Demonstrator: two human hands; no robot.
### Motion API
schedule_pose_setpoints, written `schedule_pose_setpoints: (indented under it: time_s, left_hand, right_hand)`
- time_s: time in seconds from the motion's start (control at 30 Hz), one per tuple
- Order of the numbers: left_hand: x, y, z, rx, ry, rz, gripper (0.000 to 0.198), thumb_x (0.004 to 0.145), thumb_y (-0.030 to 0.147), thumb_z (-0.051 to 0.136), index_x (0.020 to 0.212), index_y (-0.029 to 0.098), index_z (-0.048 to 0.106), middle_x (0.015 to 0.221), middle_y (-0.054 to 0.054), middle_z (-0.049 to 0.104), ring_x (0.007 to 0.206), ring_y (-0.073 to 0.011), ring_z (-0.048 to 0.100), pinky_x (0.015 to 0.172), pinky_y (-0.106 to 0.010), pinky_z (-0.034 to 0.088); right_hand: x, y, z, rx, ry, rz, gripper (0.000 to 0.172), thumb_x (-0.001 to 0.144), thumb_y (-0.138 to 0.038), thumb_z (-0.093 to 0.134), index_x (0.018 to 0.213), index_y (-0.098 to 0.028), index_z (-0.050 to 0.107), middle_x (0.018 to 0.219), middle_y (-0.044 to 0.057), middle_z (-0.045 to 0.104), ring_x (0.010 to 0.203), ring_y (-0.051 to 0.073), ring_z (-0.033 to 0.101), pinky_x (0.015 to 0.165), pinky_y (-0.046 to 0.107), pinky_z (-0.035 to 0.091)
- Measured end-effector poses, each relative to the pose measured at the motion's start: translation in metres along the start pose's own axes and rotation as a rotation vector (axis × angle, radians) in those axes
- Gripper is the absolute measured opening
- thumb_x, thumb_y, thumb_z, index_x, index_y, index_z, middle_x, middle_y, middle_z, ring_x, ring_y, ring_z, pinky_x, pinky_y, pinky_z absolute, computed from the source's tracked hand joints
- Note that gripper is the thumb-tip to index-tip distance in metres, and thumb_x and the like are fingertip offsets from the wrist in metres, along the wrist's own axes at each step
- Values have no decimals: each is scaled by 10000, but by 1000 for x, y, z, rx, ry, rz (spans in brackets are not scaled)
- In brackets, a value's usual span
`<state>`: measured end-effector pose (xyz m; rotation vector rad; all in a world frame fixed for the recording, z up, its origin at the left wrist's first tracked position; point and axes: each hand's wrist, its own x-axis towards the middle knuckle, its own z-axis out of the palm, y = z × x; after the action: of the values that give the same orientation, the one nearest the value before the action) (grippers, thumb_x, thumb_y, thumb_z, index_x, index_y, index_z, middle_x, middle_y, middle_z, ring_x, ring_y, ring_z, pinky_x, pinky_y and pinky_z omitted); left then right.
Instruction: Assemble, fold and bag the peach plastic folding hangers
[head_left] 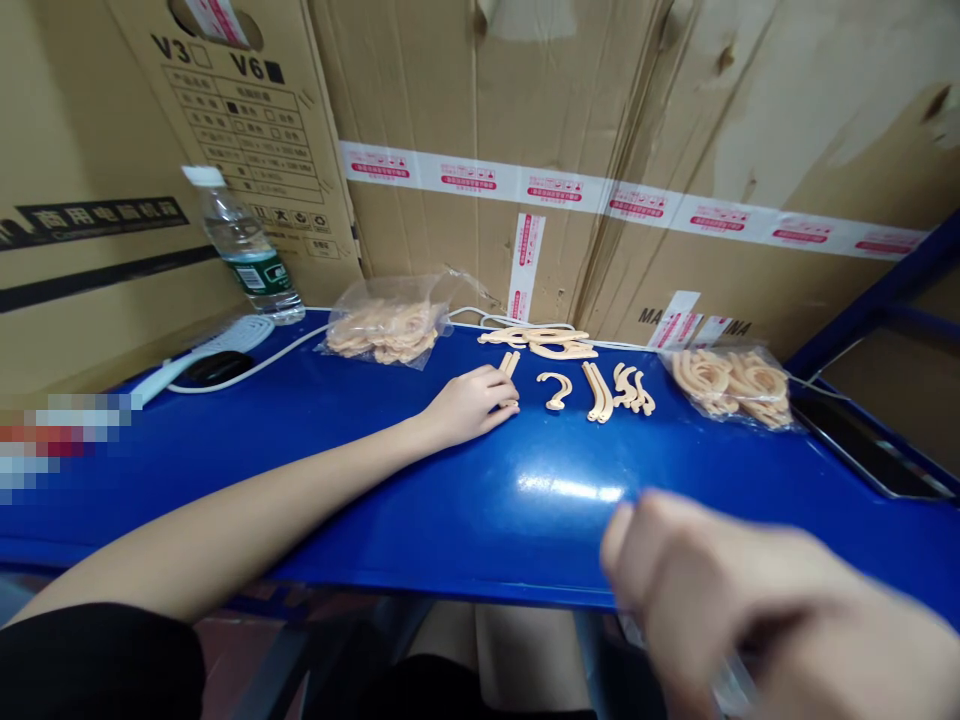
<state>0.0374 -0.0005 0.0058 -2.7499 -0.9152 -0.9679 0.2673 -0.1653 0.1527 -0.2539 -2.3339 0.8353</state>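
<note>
My left hand [474, 402] reaches across the blue table [360, 470] and rests on it, fingers together over a couple of straight peach plastic pieces [509, 363]. To its right lie a hooked peach piece [556, 389] and several curved ones [616, 390]. More of the same parts [541, 342] are heaped behind them. My right hand [720, 600] is close to the camera at the lower right, blurred, its fingers curled into a fist. Something thin and pale shows under it, too smeared to name.
Two clear bags of peach parts lie on the table, one at the back left [388, 326] and one at the right [733, 382]. A water bottle [244, 247], a white cable and a black object [214, 366] sit at the left. Cardboard boxes [600, 150] wall the back. A dark tablet [862, 440] lies far right.
</note>
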Motion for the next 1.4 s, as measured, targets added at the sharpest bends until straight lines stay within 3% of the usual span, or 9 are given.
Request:
schedule_pose_setpoints:
  time_s: [0.03, 0.1, 0.2, 0.33, 0.47, 0.7, 1.0, 1.3, 1.4]
  left_hand:
    - [0, 1, 0, 0, -1, -5, 197, 993, 285, 568, 947, 180, 728, 1011, -82, 740, 968, -213, 667, 861, -335, 546]
    - [1, 2, -1, 2, -3, -13, 198, 993, 281, 569, 942, 174, 727, 1011, -84, 742, 970, -221, 667, 864, -345, 546]
    - [1, 2, 0, 12, -1, -11, 201, 993, 282, 573, 939, 171, 731, 1008, -81, 747, 973, -228, 668, 869, -358, 549]
    - [1, 1, 2, 19, 16, 4, 202, 996, 285, 569, 943, 186, 737, 1004, -72, 748, 963, -212, 674, 857, -349, 559]
    - [0, 0, 4, 10, 41, 22, 204, 996, 293, 568, 955, 192, 740, 1006, -67, 749, 957, -208, 678, 856, -355, 569]
    - [-2, -2, 6, 6, 26, 15, 211, 997, 292, 561, 960, 187, 740, 1029, -75, 749, 978, -219, 677, 858, -359, 569]
    - [-1, -1, 4, 15, 18, 8, 211, 997, 293, 561, 955, 184, 737, 1021, -75, 747, 970, -220, 676, 843, -352, 567]
    - [-2, -2, 8, 12, 34, 4, 205, 992, 294, 574, 958, 185, 744, 1022, -73, 748, 965, -222, 678, 838, -353, 575]
    - [-2, -3, 8, 10, 32, 10, 201, 991, 293, 578, 959, 186, 745, 1026, -75, 747, 973, -227, 678, 854, -364, 574]
  right_hand:
    - [0, 7, -14, -112, 55, 80, 123, 922, -210, 657, 930, -328, 689, 830, 20, 705, 795, 206, 683, 766, 354, 587]
    - [-5, 32, -49, -363, 14, 212, 167, 893, -235, 690, 1027, -330, 716, 992, 51, 717, 932, 260, 681, 869, 416, 569]
    - [-24, 87, -103, -616, -16, 359, 370, 861, -347, 712, 1225, -288, 673, 1137, 100, 665, 1062, 315, 641, 967, 483, 533]
    - [-65, 151, -139, -853, -111, 564, 510, 789, -301, 726, 1290, -249, 645, 1174, 139, 622, 1057, 329, 624, 947, 489, 538]
    - [-92, 180, -139, -978, -218, 657, 550, 778, -230, 712, 1323, -263, 650, 1139, 138, 627, 981, 318, 645, 913, 471, 541]
    - [-94, 198, -135, -849, -203, 693, 478, 818, -161, 619, 1274, -281, 697, 1086, 98, 610, 912, 253, 670, 933, 409, 542]
    - [-98, 199, -145, -843, -194, 719, 376, 838, -206, 621, 1207, -243, 690, 1099, 103, 617, 955, 254, 660, 916, 395, 534]
    - [-101, 201, -143, -905, -223, 675, 390, 825, -138, 598, 1193, -246, 670, 1120, 97, 617, 928, 234, 663, 898, 374, 548]
    - [-95, 192, -137, -1031, -148, 644, 399, 819, -102, 576, 1198, -206, 649, 1081, 122, 609, 946, 267, 650, 885, 407, 548]
